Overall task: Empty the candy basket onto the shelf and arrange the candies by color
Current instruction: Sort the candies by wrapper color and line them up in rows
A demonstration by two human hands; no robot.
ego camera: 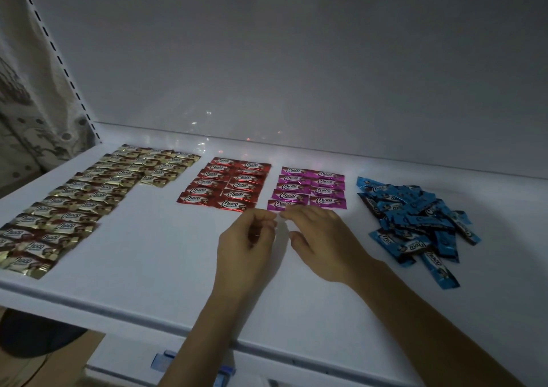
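Both hands meet at 6 o'clock on white shelf [154, 256]: left hand [246, 247] loosely curled, right hand [320, 238] fingers apart, both empty; gold candies [80, 200] at 9, red candies [225, 185] and purple candies [308, 188] at 12, blue candies [415, 220] heaped at 3

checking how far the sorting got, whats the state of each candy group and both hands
gold candies: laid flat in neat rows, far left
red candies: flat, two tidy columns
purple candies: flat, two tidy columns
blue candies: loose heap, not yet laid out
left hand: over the shelf, fingers curled, hold unclear
right hand: fingertips at the nearest purple wrapper
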